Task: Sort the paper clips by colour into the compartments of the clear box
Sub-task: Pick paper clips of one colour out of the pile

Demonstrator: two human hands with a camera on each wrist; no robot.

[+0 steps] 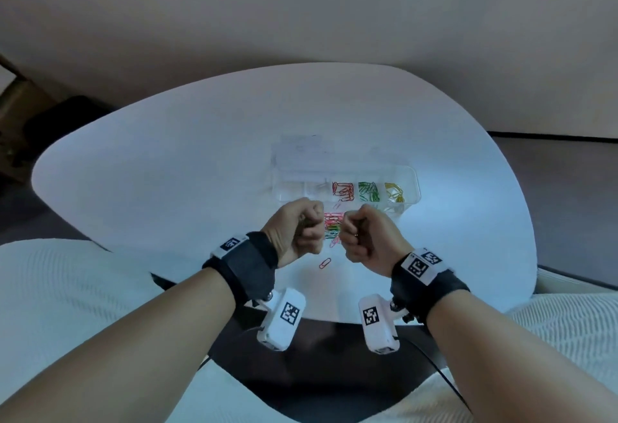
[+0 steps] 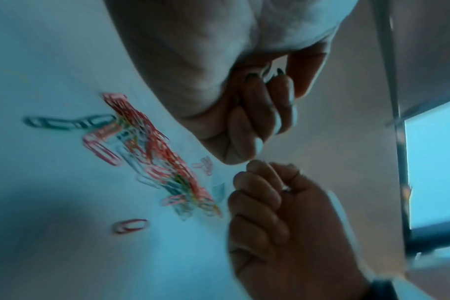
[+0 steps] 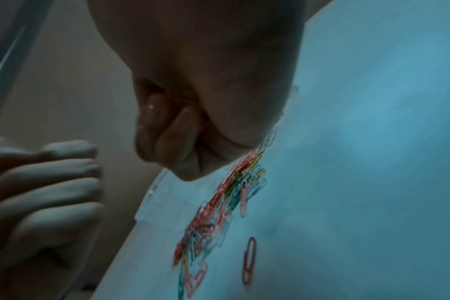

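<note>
White glossy table (image 1: 200,155); wire clips (image 1: 332,230) heaped | fists possibly empty

The table (image 1: 167,162), filling the middle of the head view, has a smooth white top with a soft sheen. On it, right of centre, the clear box (image 1: 413,178) looks like transparent, glossy plastic. The paper clips (image 1: 332,228) heaped just below it have a bright coloured coating, smooth and slightly shiny. The wrist straps (image 1: 247,265) low in the frame are dark, matt cloth, and the camera housings (image 1: 284,320) beneath them are white, smooth plastic. At the lower corners lies white ribbed fabric (image 1: 50,289).
</note>
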